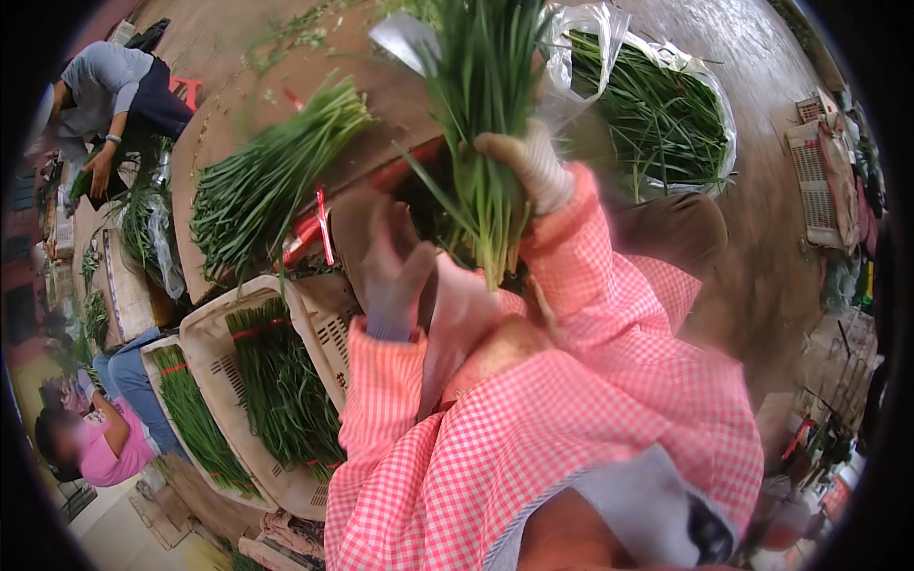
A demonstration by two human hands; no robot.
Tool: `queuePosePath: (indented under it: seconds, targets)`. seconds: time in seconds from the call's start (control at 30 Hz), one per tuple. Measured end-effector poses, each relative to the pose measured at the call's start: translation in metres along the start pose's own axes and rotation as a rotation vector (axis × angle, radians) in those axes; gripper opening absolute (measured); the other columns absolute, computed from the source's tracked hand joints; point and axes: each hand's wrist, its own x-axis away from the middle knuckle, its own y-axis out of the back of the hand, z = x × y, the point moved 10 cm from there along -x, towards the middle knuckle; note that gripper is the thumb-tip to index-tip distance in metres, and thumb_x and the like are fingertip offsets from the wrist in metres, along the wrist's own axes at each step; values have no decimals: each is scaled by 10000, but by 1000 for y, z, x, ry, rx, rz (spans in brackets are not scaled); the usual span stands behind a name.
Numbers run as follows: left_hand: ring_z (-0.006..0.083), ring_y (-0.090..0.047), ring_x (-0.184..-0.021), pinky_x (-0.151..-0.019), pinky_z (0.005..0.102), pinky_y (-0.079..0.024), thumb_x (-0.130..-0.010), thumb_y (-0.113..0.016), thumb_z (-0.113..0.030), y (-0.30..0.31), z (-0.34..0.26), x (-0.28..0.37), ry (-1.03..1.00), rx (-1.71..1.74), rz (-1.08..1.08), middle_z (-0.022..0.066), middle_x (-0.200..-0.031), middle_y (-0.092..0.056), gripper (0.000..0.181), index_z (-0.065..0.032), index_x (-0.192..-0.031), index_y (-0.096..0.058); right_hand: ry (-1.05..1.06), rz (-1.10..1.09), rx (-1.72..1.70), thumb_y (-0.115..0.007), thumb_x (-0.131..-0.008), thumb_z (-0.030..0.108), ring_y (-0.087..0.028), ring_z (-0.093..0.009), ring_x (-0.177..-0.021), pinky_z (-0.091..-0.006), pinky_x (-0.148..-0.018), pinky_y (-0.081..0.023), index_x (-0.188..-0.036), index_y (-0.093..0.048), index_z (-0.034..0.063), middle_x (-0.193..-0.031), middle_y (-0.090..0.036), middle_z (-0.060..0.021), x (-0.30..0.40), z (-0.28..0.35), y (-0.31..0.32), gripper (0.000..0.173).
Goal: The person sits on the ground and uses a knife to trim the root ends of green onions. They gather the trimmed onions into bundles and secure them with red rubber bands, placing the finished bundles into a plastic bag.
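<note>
My right hand (527,158), in a pale knit glove, grips a bunch of garlic chives (485,93). Its leaves point away from me, and the pale stem ends hang toward my lap. To the left, my gloved left hand (393,275) is blurred by motion, with thumb and fingers apart and nothing seen in it. Beyond that hand, a loose pile of chives (275,175) lies on a brown board (400,110), cut ends toward the upper right. A red and white strip (325,228) hangs by the board's near edge.
Left of me, a cream plastic crate (196,325) holds chives tied with red bands (285,385). Another crate (146,350) stands beside it. A plastic bag (725,107) of loose chives sits at the upper right. Two people work nearby: one bending (107,78), one in pink (114,435).
</note>
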Motion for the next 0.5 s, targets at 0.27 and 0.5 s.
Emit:
queuePosePath:
  seconds: [0.27, 0.5]
  targets:
    - [206, -644, -886, -775, 356, -539, -895, -554, -363, -117, 99, -19, 445, 1217, 231, 83, -1024, -649, 397, -57, -1148, -561, 242, -19, 1070, -536, -858, 501, -612, -381, -875, -417, -748, -487, -1124, -567, 27, -879, -640, -227, -38, -22, -2, 545]
    - [244, -599, -1009, -871, 441, -501, -893, -528, -326, -120, 83, -16, 477, 1351, 278, 110, -1129, -604, 391, -48, -1168, -543, 71, -141, 1122, -611, -849, 352, -645, -259, -797, -338, -713, -497, -937, -657, 39, -844, -663, -152, 9, -9, 29, 329]
